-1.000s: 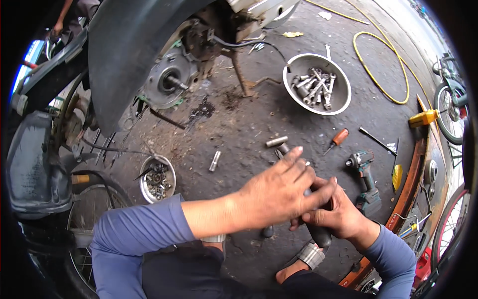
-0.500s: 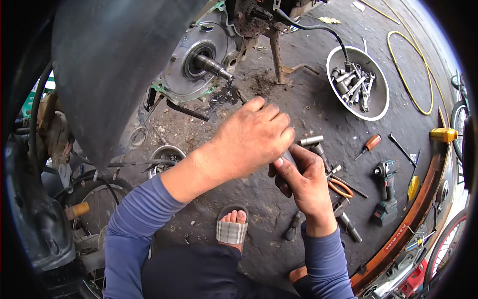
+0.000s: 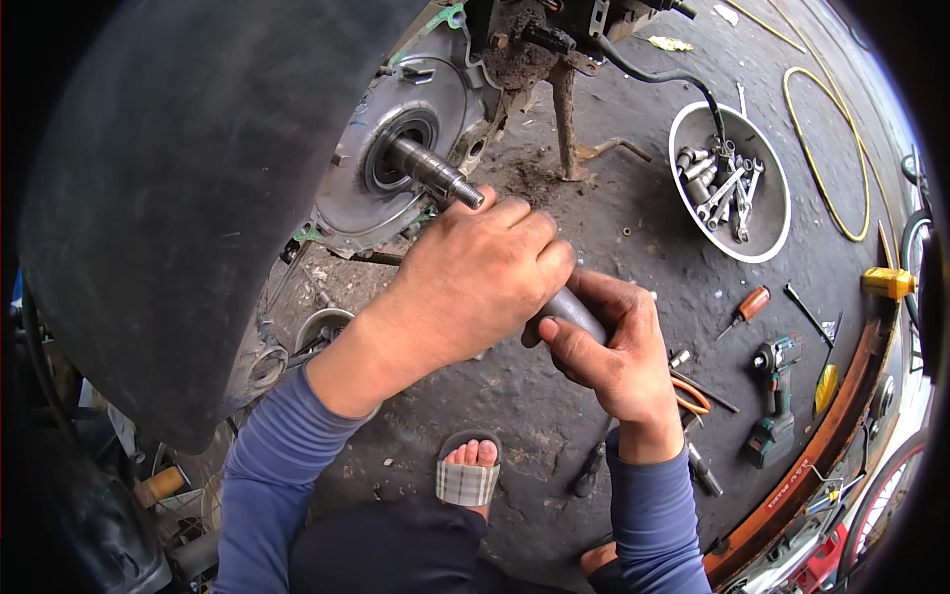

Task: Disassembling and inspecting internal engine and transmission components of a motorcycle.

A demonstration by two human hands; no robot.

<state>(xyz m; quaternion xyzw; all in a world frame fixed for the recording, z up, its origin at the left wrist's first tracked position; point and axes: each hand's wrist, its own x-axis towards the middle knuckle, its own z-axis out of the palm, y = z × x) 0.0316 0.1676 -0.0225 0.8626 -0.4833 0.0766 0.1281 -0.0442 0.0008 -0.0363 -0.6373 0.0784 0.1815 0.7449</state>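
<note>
My right hand [image 3: 618,342] grips a smooth grey metal tube [image 3: 574,315], its thumb lying along the side. The tube's far end runs under my left hand [image 3: 475,262], which is closed, back up, with its fingers mostly hidden. Just beyond my left knuckles, a bare steel shaft [image 3: 430,168] with a threaded tip sticks out of the opened engine case [image 3: 396,104]. The tip is close to my left index finger; whether they touch I cannot tell. Green gasket remnants [image 3: 455,17] cling to the case rim.
A metal bowl [image 3: 782,233] of wrenches and sockets stands at the right. Nearer lie a screwdriver [image 3: 752,304], a cordless impact driver [image 3: 777,396] and orange-handled pliers [image 3: 691,396]. A dark body panel [image 3: 198,178] overhangs the left; a rusty stand leg [image 3: 564,119] reaches the floor.
Both hands, still together, have come nearer the shaft in the engine case. More of the grey tube shows between them. The view has shifted, with the panel filling more of the left.
</note>
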